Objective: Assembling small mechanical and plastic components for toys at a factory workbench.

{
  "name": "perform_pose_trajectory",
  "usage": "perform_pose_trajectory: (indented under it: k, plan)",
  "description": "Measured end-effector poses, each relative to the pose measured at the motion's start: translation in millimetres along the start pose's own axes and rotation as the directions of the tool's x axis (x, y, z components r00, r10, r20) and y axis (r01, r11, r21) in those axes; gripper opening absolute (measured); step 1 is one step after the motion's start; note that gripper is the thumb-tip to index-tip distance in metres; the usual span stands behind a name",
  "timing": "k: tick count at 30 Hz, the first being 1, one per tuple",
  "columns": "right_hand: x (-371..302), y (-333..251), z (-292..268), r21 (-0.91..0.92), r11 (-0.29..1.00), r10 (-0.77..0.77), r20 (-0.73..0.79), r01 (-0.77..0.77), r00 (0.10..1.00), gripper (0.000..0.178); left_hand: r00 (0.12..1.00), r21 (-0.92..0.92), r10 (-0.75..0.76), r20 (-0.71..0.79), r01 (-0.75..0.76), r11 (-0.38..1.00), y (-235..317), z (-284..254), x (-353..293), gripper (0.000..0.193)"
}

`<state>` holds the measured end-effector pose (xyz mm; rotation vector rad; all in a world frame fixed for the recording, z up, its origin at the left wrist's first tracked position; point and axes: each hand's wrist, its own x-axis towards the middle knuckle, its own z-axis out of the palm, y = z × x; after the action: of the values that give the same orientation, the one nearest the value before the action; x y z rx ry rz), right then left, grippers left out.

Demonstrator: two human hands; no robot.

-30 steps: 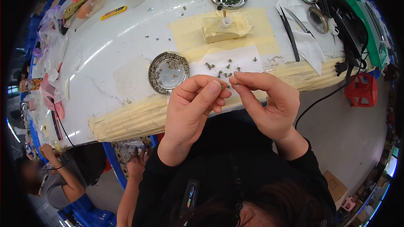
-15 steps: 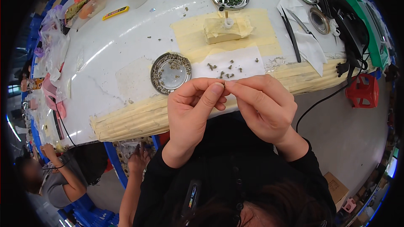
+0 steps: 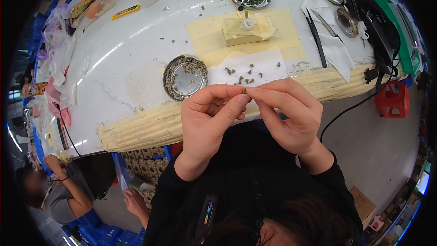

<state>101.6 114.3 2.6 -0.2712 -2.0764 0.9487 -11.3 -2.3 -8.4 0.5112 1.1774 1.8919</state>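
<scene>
Over the table's near edge, the fingertips of my left hand (image 3: 207, 118) and my right hand (image 3: 291, 111) meet around a tiny brassy metal part (image 3: 245, 91). Both hands are closed in a pinch on it; its exact kind is too small to tell. Just beyond them, several similar small metal parts (image 3: 247, 80) lie scattered on a white paper sheet (image 3: 271, 59). Left of the paper stands a round metal dish (image 3: 184, 90) holding many more such parts, mostly along its rim.
A tape-covered block (image 3: 236, 38) with a small white cup stands beyond the paper. Behind it is a metal plate (image 3: 233, 1) of dark green pieces. Black tweezers (image 3: 316, 38) lie at right, a yellow box (image 3: 125, 12) at far left. A co-worker's hand (image 3: 135, 202) shows below the table.
My fingertips have parted slightly, so the tiny metal part now shows between them. Below the table, a co-worker's hand has moved down and left, uncovering rows of brownish parts.
</scene>
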Motion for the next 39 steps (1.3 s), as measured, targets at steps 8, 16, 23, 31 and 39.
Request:
perform_pose_trajectory:
  k: [8, 16, 23, 31, 39]
  plan:
    - [-2.8, -0.8, -2.0, 0.351, 0.861, 0.357, 0.099, -0.368, 0.929, 0.013, 0.999, 0.022, 0.006, -0.032, -0.006, 1.0, 2.1, 1.9, 0.8, 0.013]
    - [-3.5, 5.1, -2.6, 0.387, 0.848, 0.348, 0.112, -0.363, 0.931, 0.009, 0.999, -0.013, -0.009, -0.033, 0.008, 1.0, 1.7, 4.2, 1.8, 0.014]
    - [-0.4, 5.3, -2.9, 0.348, 0.885, 0.285, 0.121, -0.309, 0.951, 0.012, 1.0, -0.049, -0.019, -0.02, 0.018, 0.999, -0.7, 4.8, 0.3, 0.014]
    - [-2.8, 5.8, -1.4, 0.422, 0.832, 0.336, 0.136, -0.361, 0.932, 0.012, 1.0, -0.065, -0.021, 0.002, 0.021, 0.998, -1.8, 4.1, 0.8, 0.012]
    - [-3.2, 6.3, 1.8, 0.415, 0.846, 0.315, 0.119, -0.335, 0.942, 0.012, 1.0, -0.056, 0.004, -0.006, -0.004, 0.998, -1.7, 3.4, 1.5, 0.01]
